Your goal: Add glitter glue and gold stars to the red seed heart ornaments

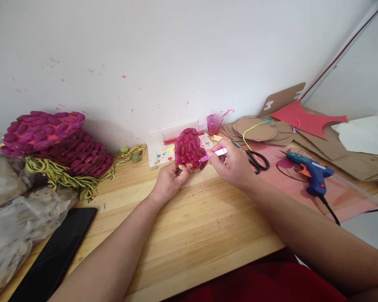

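My left hand [170,180] grips the lower edge of a round pink-red disc covered with shell-like pieces [189,149], holding it tilted up over the wooden table [182,235]. My right hand [233,165] pinches a small white brush with a pink tip [214,154]. The tip touches the disc's right edge.
A stack of finished pink discs [55,140] with yellow-green cords lies at the left. A pink cup [214,123], black scissors [255,158], a blue glue gun [311,172], brown card circles [258,129], a sticker sheet [162,153], a black phone [55,251] and plastic bags [6,218] surround the hands.
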`<state>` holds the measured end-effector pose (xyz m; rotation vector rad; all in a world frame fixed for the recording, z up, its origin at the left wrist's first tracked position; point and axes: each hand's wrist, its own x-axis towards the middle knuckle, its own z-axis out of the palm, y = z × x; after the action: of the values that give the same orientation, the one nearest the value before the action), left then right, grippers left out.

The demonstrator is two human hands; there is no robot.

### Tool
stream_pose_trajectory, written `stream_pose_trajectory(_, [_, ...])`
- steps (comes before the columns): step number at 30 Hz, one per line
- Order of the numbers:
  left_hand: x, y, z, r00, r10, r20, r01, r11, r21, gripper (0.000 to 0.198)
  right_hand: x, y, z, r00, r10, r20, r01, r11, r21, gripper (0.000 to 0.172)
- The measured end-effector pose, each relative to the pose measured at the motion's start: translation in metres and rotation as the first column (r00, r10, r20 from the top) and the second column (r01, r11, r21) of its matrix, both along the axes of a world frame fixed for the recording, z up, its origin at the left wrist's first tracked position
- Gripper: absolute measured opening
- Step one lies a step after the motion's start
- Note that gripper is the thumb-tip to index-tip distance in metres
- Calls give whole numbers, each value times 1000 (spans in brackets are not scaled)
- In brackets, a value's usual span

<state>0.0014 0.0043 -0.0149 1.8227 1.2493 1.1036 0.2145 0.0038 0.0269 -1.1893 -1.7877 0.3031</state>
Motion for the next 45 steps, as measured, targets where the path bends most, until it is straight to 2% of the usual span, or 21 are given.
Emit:
stream_pose_trajectory(9, [0, 1, -1, 1000, 2, -7, -2, 1000, -2, 28, -3, -2, 0, 996, 46, -71, -54, 992, -112, 20])
stream_pose_trajectory(14, [0, 0, 0, 1000, 2, -6, -2, 1000, -7, 29, -1, 1, 0, 989, 69, -129, -85, 988, -127, 22])
stream_pose_trajectory(19, [1, 0, 0, 1000, 4, -14, -4, 1000, -6, 30, 1, 5, -1, 988, 35, -153, -60, 985, -161, 21])
stream_pose_trajectory(25, [1, -1, 2, 1000, 11, -22, -11, 1000, -6, 31, 5, 17, -11, 956, -2, -292, -74, 966, -249, 23])
stream_pose_trajectory(30, [0, 0, 1, 999, 14, -34, -15, 1000, -12, 30, 11, 25, -17, 956, -22, -292, -64, 958, -280, 20])
stream_pose_trajectory(35, [0, 1, 0, 1000, -1, -23, 1, 999, -33, 30, 10, 20, -11, 969, -70, -237, 7, 967, -255, 19])
stream_pose_trajectory(40, [0, 0, 1, 1000, 5, -19, -6, 1000, -17, 29, 7, 16, -8, 956, -29, -294, -49, 965, -256, 21])
stream_pose_trajectory(45, [1, -1, 4, 1000, 18, 4, -18, 1000, -20, 28, 8, 17, -9, 981, -84, -174, 36, 964, -265, 18])
